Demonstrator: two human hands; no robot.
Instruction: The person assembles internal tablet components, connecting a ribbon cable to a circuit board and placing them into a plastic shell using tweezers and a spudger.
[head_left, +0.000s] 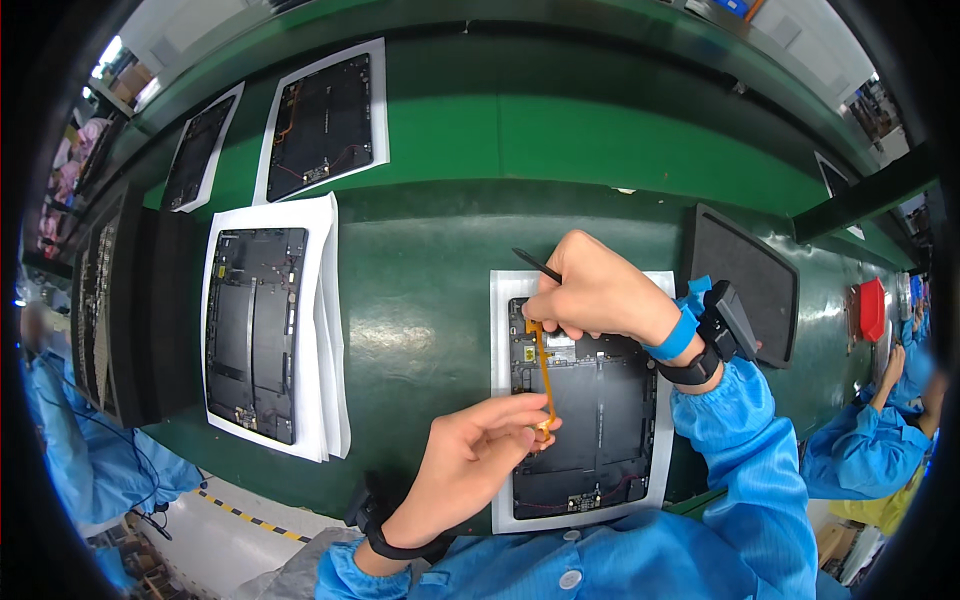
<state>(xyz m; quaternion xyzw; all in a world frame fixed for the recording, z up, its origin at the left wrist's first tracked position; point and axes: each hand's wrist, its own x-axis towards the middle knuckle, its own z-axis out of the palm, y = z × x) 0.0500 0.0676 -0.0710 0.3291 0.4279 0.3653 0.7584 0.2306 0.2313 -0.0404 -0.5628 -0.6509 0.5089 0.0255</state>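
A black tablet housing (570, 400) lies on white sheets on the green bench in front of me. My left hand (480, 447) is over its left side, thumb and fingers pinching the lower end of an orange flex cable (546, 370). The cable runs up to the housing's upper left corner. There my right hand (598, 290) is closed round a thin black stick-like tool (536, 263), one end of which sticks out to the upper left. Its other end is hidden. The right fingertips are at the cable's upper end; whether they press on it I cannot tell.
To the left, another tablet housing (255, 335) lies on stacked white sheets (325, 330), beside a black rack (150, 310). More housings (322, 125) lie along the raised green back ledge. A dark tray (745, 285) and red bin (872, 310) are right, near co-workers in blue sleeves.
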